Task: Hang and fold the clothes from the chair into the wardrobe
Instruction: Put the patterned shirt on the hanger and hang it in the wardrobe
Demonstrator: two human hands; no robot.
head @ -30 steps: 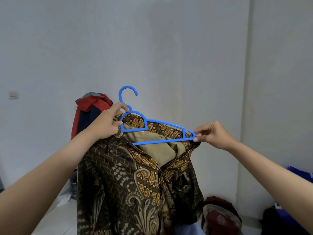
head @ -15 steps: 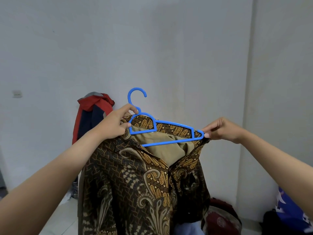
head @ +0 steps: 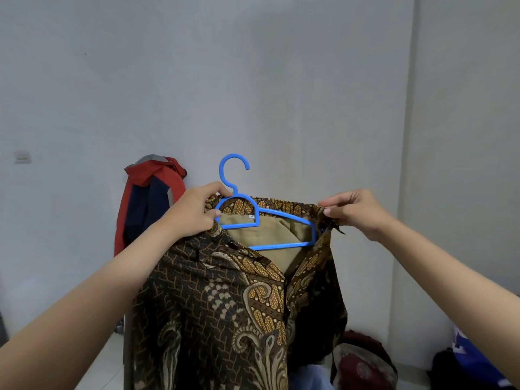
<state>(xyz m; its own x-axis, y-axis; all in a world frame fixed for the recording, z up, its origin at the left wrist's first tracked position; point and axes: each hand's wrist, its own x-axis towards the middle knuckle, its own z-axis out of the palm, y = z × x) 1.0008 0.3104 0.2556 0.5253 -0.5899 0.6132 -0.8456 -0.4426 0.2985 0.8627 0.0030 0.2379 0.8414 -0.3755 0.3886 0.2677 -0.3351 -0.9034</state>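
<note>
The shirt is hanging off the blue hanger, held up in front of the wall. The left hand is gripping the hanger's neck along with the collar, while the right hand is pinching the fabric at the hanger's far end. It's looking light and floppy, probably a bit slippery, so I'd be carrying it by the hook.

We cannot see the left end of the blue plastic hanger; the brown patterned batik shirt covers it. The shirt's bottom runs off the picture. The shirt also hides most of the chair.
</note>
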